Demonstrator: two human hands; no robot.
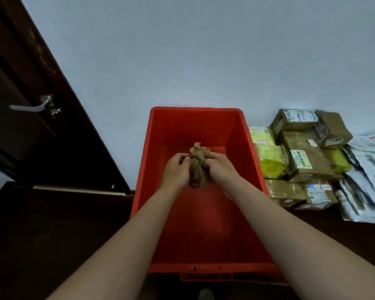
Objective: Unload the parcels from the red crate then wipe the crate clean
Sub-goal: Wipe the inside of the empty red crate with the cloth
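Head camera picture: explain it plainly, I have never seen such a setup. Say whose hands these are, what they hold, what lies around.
No machine here: a camera worn on a person's head looks down at their own bare arms. The left hand and right hand both grip a bunched tan cloth inside the red crate, which stands on the dark floor. No parcel shows inside it. The parcels, brown boxes plus yellow and white bags, are piled right of the crate. A dark door stands at left.
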